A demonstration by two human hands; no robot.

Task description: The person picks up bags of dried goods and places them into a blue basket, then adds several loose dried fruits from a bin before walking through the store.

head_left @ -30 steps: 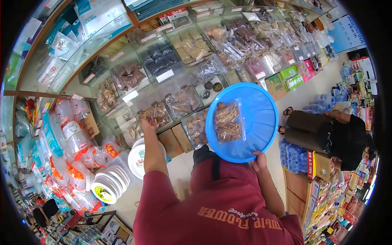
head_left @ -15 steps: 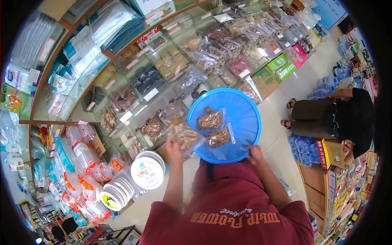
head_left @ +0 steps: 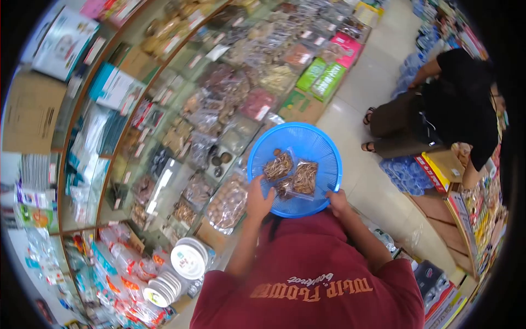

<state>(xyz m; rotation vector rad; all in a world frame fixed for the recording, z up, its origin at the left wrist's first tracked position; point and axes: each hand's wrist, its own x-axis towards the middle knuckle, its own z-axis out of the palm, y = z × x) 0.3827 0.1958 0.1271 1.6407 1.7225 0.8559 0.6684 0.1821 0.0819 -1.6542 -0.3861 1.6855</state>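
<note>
A round blue plastic basket (head_left: 323,151) is held in front of my body. My right hand (head_left: 338,202) grips its near right rim, thumb over the edge. My left hand (head_left: 258,200) is at the near left rim, fingers along the outside and thumb toward the inside. In the basket lie clear bags of thin brown dried pieces: one bag (head_left: 304,177) at the right, another bag (head_left: 278,166) at the left, and a darker one (head_left: 285,189) partly covered below. A small round brown item (head_left: 277,152) sits by the left bag's top.
Glass bins of bagged dried goods (head_left: 227,203) run along the left. White tub lids (head_left: 189,261) and plastic-wrapped bottles (head_left: 123,257) stand at lower left. Across the tiled aisle (head_left: 342,123), a person in black (head_left: 460,104) stands beside bottled water (head_left: 405,175) and a cardboard box (head_left: 446,164).
The bag in my left hand is now in the basket with the others, and that hand is at the rim. My view has turned, shifting the shelves and the other person.
</note>
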